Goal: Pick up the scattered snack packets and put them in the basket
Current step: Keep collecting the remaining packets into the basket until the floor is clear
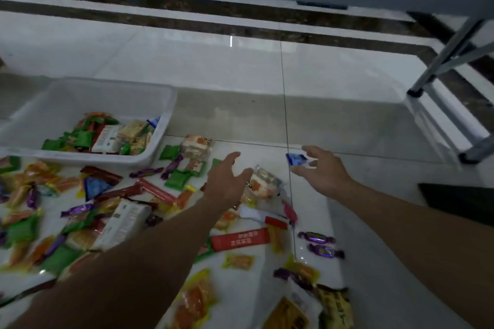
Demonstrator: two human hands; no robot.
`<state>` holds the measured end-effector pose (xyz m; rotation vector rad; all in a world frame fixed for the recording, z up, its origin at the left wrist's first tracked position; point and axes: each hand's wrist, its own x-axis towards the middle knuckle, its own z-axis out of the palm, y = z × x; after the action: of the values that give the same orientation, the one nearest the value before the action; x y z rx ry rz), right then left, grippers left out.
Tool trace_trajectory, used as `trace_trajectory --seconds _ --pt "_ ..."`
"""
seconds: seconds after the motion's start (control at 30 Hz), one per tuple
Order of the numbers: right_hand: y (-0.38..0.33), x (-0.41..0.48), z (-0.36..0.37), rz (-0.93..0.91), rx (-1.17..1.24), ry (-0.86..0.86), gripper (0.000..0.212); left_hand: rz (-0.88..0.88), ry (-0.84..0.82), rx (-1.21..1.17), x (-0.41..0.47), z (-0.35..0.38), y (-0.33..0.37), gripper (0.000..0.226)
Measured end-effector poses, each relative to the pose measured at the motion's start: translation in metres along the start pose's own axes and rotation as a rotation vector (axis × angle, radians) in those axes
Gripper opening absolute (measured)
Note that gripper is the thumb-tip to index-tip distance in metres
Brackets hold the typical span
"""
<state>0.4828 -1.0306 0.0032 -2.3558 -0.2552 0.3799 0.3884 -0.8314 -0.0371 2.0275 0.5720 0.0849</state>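
Observation:
Many snack packets lie scattered on the white floor, green, orange, red and purple ones among them. A white plastic basket (157, 107) at the left holds several packets. My left hand (227, 181) hovers with fingers spread over a clear packet of orange and white snacks (264, 181), holding nothing. My right hand (323, 168) reaches forward, its fingertips around a small blue packet (295, 159) at the far right edge of the pile. A long red packet (240, 239) lies between my forearms.
A grey metal rack leg (438, 67) and its base stand at the right. A dark mat (459, 203) lies on the floor at the right edge. Bare glossy tiles stretch ahead beyond the basket. Two purple candies (320, 244) lie by my right forearm.

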Motion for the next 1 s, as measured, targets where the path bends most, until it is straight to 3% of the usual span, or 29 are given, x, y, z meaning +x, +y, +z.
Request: trace_trajectory --seconds 0.17,0.37,0.77,1.0 --pt "0.055 -0.022 -0.011 0.039 -0.162 -0.24 0.075 -0.031 -0.09 0.127 -0.037 0.039 -0.023 0.051" --pt "0.104 -0.045 0.002 0.023 -0.379 -0.4 0.077 -0.006 -0.139 0.161 -0.056 0.067 -0.026 0.059" --pt "0.131 -0.047 0.045 -0.126 -0.656 -0.411 0.037 0.147 -0.206 0.365 -0.077 0.084 -0.041 0.055" --pt "0.126 -0.038 0.044 -0.04 -0.462 -0.315 0.019 0.342 -0.386 0.593 -0.08 0.1 -0.044 0.065"
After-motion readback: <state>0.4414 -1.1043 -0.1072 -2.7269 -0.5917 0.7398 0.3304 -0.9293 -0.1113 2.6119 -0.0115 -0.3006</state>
